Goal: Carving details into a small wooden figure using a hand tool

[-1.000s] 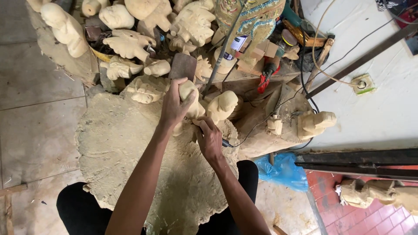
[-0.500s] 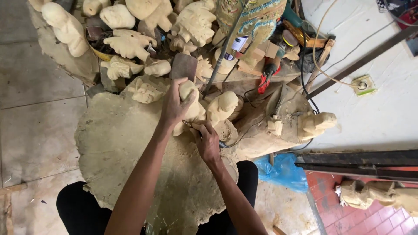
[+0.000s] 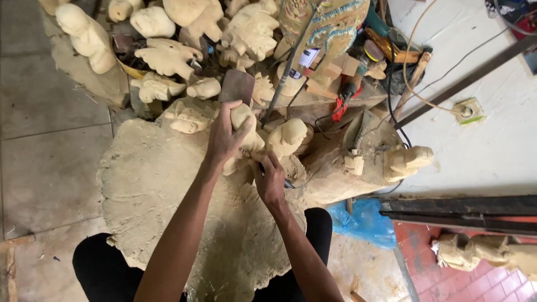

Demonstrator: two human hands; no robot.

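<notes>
Workshop floor (image 3: 45, 140) of grey stone tiles at left, pale concrete at right, red tiles in the lower right corner. Person sits on the floor, dark trousers, camera looking down over both arms.

Large flat slab (image 3: 162, 184) of pale wood lies across the lap and floor, rough, irregular edge. Beyond it, a heap of unpainted wooden figures (image 3: 168, 56) fills the top of the view; one painted carving (image 3: 330, 22) with blue-green detail stands among them. A dark metal bar (image 3: 458, 207) lies at right, with a blue plastic bag (image 3: 363, 221) just beside its near end. A cable runs across the concrete to a small wall socket (image 3: 467, 110). Red-handled pliers (image 3: 342, 100) lie near the scrap blocks.

Small pale figure (image 3: 243, 137) stands upright on the far edge of the slab, beside a second rounded figure (image 3: 286, 137).

Left hand (image 3: 226, 134): closed around the small figure, fingers wrapped over its upper part.
Right hand (image 3: 269, 179): closed on a thin dark tool (image 3: 282, 182), low against the base of the figure; tool tip hidden, kind of tool cannot be told.
</notes>
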